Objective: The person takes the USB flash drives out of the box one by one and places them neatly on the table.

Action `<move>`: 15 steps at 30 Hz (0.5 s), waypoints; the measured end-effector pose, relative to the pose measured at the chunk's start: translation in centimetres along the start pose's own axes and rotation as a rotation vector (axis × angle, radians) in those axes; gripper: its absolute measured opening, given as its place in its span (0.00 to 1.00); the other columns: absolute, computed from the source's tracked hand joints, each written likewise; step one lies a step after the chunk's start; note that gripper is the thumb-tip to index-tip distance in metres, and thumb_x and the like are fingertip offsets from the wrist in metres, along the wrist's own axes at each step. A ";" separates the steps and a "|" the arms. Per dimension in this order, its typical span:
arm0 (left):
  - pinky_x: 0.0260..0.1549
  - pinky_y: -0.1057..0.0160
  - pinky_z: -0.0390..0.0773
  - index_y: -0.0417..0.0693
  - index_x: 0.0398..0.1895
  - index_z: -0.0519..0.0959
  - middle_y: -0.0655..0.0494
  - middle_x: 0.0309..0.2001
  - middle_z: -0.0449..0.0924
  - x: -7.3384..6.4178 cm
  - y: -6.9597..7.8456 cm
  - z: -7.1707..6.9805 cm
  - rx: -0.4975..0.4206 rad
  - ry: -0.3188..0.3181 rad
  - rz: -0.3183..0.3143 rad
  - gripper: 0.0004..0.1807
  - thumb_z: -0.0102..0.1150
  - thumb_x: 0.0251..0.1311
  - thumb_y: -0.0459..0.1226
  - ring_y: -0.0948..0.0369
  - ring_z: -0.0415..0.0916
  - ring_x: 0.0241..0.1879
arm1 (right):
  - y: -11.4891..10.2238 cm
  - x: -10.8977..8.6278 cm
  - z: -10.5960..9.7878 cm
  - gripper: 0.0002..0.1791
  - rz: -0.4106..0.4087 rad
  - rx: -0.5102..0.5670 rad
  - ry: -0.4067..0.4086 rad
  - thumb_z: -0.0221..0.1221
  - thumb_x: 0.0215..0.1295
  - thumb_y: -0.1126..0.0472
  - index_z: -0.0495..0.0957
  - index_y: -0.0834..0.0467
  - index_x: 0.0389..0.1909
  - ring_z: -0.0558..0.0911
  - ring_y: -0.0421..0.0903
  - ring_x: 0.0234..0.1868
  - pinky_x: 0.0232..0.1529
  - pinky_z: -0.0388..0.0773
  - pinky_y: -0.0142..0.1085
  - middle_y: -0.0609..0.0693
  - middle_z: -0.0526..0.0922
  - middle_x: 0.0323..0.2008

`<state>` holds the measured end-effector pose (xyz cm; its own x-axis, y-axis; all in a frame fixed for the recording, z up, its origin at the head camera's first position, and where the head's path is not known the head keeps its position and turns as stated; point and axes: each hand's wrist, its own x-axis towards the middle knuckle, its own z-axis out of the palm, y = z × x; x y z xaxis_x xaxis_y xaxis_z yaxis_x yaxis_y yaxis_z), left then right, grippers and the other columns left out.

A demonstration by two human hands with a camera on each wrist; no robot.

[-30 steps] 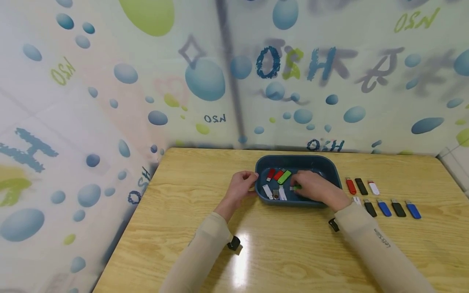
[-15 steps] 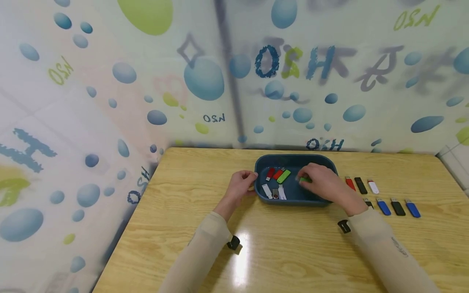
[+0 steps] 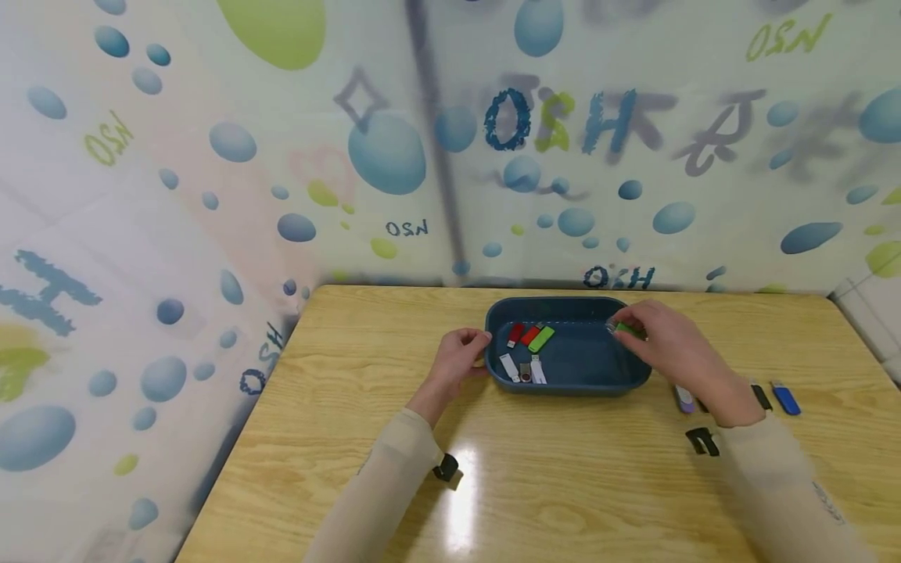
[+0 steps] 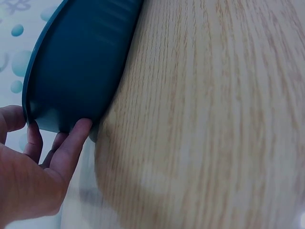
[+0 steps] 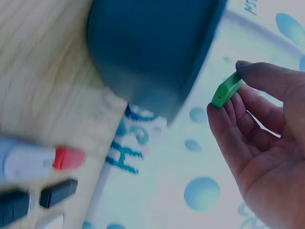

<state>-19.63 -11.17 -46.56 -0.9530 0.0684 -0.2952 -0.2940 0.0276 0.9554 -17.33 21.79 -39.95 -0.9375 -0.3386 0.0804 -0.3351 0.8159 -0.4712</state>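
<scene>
My right hand (image 3: 665,344) pinches a green USB flash drive (image 5: 227,90) between thumb and fingertips, above the right end of a dark blue plastic bin (image 3: 584,389). Its metal plug points left in the head view. At the bin's left end my left hand (image 3: 456,361) holds the rim, its thumb at the edge and its fingers (image 4: 71,145) against the outer wall. Inside, on the left side, lie two red flash drives, one of them near the wall (image 3: 516,335), a green one (image 3: 542,339), two white ones, and a small brownish one (image 3: 525,372).
Right of the bin, more flash drives lie on the wooden table (image 3: 563,469), partly hidden by my right arm: a blue one (image 3: 787,398), a black one (image 3: 761,396) and a whitish-purple one (image 3: 684,399). A patterned wall covering (image 3: 394,258) rises behind the table.
My right hand has lifted the green flash drive from the bin's middle and moved right to its right end. The left hand stays at the rim.
</scene>
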 end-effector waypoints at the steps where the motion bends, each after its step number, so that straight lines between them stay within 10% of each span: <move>1: 0.37 0.58 0.88 0.33 0.52 0.78 0.52 0.41 0.74 0.0 0.0 0.0 0.001 0.000 -0.001 0.16 0.58 0.74 0.40 0.59 0.74 0.38 | 0.2 -0.2 -0.3 0.13 0.012 -0.003 0.006 0.62 0.74 0.62 0.81 0.66 0.53 0.81 0.57 0.44 0.43 0.82 0.54 0.62 0.81 0.47; 15: 0.34 0.59 0.88 0.33 0.51 0.78 0.52 0.40 0.74 -0.1 0.0 0.1 0.004 0.003 0.017 0.15 0.58 0.74 0.39 0.60 0.74 0.37 | 6.2 -3.2 -3.3 0.15 0.104 0.001 0.115 0.63 0.74 0.61 0.81 0.69 0.51 0.83 0.64 0.43 0.42 0.81 0.62 0.63 0.84 0.41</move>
<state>-19.54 -11.12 -46.56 -0.9581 0.0655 -0.2789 -0.2775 0.0302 0.9603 -16.73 29.53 -40.20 -0.9718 -0.1959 0.1315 -0.2354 0.8431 -0.4835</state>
